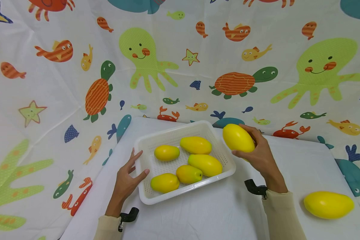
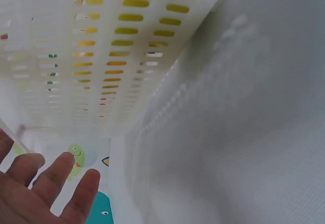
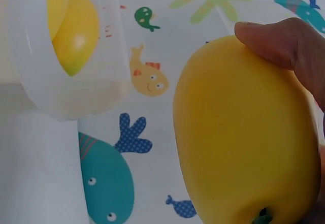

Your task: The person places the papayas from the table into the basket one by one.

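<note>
My right hand grips a large yellow mango-like fruit just off the right end of a white plastic basket. In the right wrist view, the thumb lies across one end of this fruit, and a small green stem mark shows at the other. My left hand rests at the basket's left end, thumb and index fingertip over the rim, fingers spread and loosely extended. Several yellow fruits with greenish ends lie inside the basket. The left wrist view shows its slotted side beside the spread fingers.
Another large yellow fruit lies on the white-covered table, to the right of my right forearm. A curtain printed with sea animals hangs behind the table and along its left side.
</note>
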A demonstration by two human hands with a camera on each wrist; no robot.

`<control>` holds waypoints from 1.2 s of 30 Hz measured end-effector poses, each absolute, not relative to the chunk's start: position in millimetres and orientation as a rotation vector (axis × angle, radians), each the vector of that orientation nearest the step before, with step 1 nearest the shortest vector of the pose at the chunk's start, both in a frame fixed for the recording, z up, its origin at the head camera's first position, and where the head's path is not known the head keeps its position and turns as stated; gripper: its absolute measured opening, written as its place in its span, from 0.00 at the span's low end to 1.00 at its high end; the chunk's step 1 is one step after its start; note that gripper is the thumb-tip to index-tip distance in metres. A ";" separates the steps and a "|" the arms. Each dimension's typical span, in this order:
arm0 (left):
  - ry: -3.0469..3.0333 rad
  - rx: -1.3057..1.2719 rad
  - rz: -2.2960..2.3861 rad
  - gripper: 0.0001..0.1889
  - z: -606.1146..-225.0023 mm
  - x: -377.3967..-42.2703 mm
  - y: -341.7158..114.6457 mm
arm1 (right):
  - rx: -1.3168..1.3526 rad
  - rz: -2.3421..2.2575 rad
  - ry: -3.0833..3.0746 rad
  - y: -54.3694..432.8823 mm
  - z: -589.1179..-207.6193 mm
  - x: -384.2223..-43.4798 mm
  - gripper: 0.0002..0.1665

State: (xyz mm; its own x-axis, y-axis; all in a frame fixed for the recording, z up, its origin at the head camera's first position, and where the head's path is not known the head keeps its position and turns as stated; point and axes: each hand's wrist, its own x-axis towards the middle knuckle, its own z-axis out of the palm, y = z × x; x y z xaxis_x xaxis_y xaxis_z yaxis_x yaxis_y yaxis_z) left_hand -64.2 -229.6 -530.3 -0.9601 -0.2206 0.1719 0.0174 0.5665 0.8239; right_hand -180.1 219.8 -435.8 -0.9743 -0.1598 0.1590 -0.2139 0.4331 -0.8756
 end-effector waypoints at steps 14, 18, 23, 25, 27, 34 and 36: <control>-2.534 0.159 -1.342 0.40 -530.7 -64.4 -229.6 | 0.527 1.647 -2.637 206.2 -428.1 -182.1 0.57; -2.531 0.158 -1.344 0.40 -530.4 -64.1 -229.0 | 0.555 1.667 -2.655 201.0 -426.7 -182.8 0.56; -2.535 0.163 -1.341 0.41 -530.3 -63.7 -228.8 | 0.584 1.715 -2.650 193.6 -425.3 -182.1 0.56; -2.538 0.169 -1.339 0.41 -530.4 -63.5 -228.8 | 0.603 1.728 -2.648 190.3 -424.5 -181.9 0.57; -2.540 0.173 -1.338 0.41 -530.5 -63.3 -228.9 | 0.629 1.737 -2.646 186.5 -423.5 -181.7 0.57; -2.540 0.171 -1.333 0.41 -531.6 -64.0 -228.5 | 0.714 1.783 -2.624 174.3 -417.5 -179.5 0.56; -2.539 0.173 -1.334 0.41 -531.7 -64.5 -228.3 | 0.731 1.784 -2.624 171.1 -415.9 -178.9 0.56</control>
State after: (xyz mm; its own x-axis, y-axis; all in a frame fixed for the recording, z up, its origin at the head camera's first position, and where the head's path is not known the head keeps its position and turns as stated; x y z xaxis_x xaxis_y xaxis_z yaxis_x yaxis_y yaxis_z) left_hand -64.5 -228.3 -531.7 -0.9570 -0.2278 0.1795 0.0186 0.5693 0.8219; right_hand -178.9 171.1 -415.9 -0.8928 -0.4237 0.1526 -0.2977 0.3010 -0.9059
